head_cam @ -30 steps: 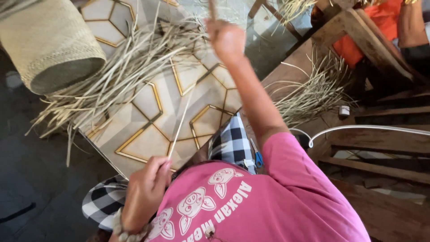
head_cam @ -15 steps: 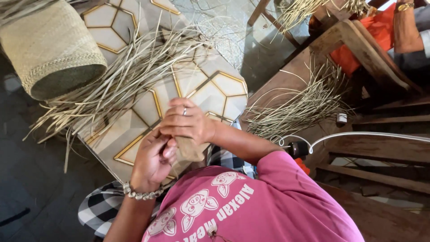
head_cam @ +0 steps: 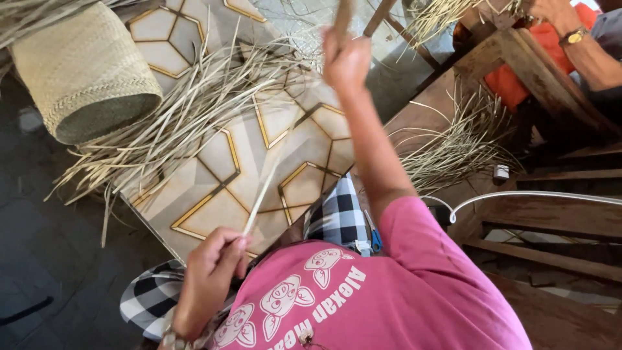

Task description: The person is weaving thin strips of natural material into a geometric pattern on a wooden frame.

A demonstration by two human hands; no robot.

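Observation:
My left hand (head_cam: 208,280) is low by my lap, its fingers pinched on the near end of a long pale dried-leaf strip (head_cam: 260,199). The strip runs up and away over the patterned board (head_cam: 295,146). My right arm is stretched out and my right hand (head_cam: 346,59) is raised high over the board. It is closed around a thin brownish piece (head_cam: 341,14) that reaches the frame's top edge. I cannot tell whether that piece is the strip's far end or a tool. I wear a pink shirt and a black-and-white checked cloth (head_cam: 337,217).
A woven basket (head_cam: 84,74) lies on its side at the upper left. Loose dried strips (head_cam: 188,116) cover the board's left part, and another heap (head_cam: 453,149) lies at the right by wooden furniture (head_cam: 538,84). Another person's arm (head_cam: 586,48) shows at the top right. A white tube (head_cam: 538,194) curves at the right.
Half a second ago both hands were together at my lap. My right hand has since swung up and away, drawing the strip out long, while my left hand stayed low.

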